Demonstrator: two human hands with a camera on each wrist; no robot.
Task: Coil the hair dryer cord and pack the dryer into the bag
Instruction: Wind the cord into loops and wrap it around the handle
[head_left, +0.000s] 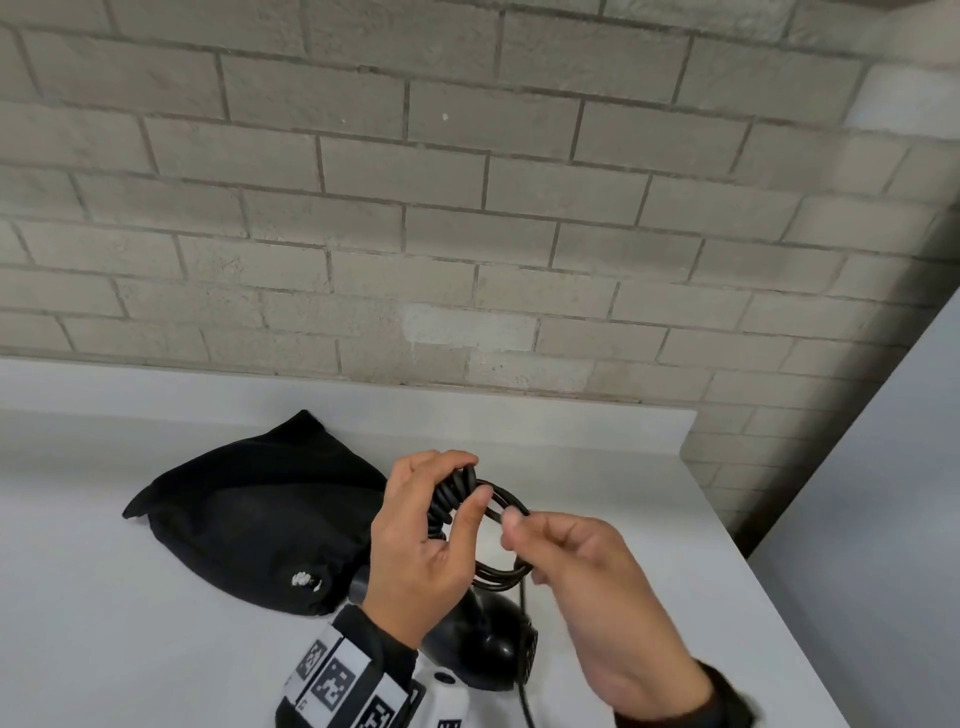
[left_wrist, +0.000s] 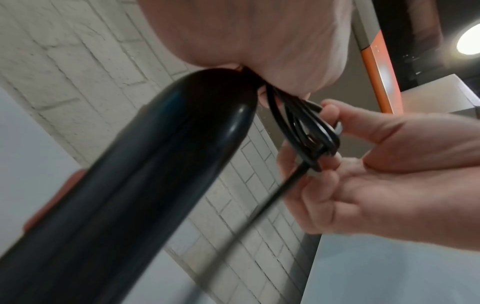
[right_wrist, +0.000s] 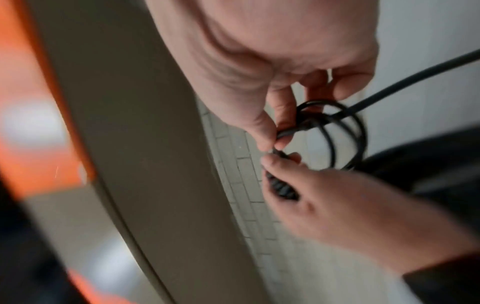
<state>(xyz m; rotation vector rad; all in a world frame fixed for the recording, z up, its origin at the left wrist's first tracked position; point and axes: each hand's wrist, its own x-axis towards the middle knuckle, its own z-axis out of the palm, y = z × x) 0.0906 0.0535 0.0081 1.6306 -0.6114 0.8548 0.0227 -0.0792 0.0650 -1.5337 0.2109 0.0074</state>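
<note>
Head view. Left hand (head_left: 426, 535) is raised above the white table (head_left: 130, 623), fingers curled round a bundle of black cord (head_left: 506, 571) loops; thumb presses the loops from the near side. Right hand (head_left: 587, 566) meets the coil from the right, thumb and forefinger pinching the loops at their upper right edge. One strand drops from the coil, passes the dryer and leaves the frame at the bottom. Black hair dryer (head_left: 493, 639) is below the hands, partly hidden by the left wrist; cannot tell whether it rests on the table. Black cloth bag (head_left: 249, 519) lies on the table to the left, just beside the dryer, a white drawstring knot (head_left: 301, 578) at its near corner. Grey brick wall (head_left: 467, 208) behind. Left wrist carries a band with black-and-white marker squares (head_left: 332, 686).

Left wrist view. Glossy black dryer handle (left_wrist: 161, 164) fills the middle, blurred, running up to the left palm (left_wrist: 246, 37). Cord loops (left_wrist: 303, 127) emerge from under that palm. Right hand (left_wrist: 376, 174) on the right, thumb and fingers closed on the far end of the loops. A single strand (left_wrist: 259, 211) trails down and left.

Right wrist view. Heavily blurred. Right hand (right_wrist: 259, 61) at top, fingers curled down onto the cord loops (right_wrist: 345, 131). Left hand (right_wrist: 337, 201) below, its thumb (right_wrist: 278, 164) over the ribbed strain relief (right_wrist: 283, 189). One strand (right_wrist: 415, 76) runs off to the upper right. Orange-and-grey frame (right_wrist: 103, 123) at left, out of focus.
</note>
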